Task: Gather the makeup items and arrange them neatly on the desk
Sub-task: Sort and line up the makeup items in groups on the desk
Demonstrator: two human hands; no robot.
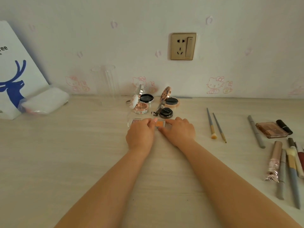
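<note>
A small clear case of orange blush (160, 124) lies flat on the pale wooden desk (82, 153), at its middle. My left hand (141, 133) pinches its left end with curled fingers. My right hand (179, 130) holds its right end between forefinger and thumb. A similar pink blush case (135, 121) sits just to the left, partly hidden by my left fingers. Behind them stand several open compacts: a white floral one (137, 105), a black cushion (146, 97), a rose-gold one (171, 100) and a small black one (165, 112).
Two thin brushes (215, 125) lie right of my hands. Further right are a grey pencil (256, 131), a brown eyeshadow palette (272, 130), a black lipstick (283, 126) and a loose heap of brushes and tubes (286, 167). A clear stand (105, 83), a tissue pack (46, 101) and a deer-print bag (14, 71) are at the back left.
</note>
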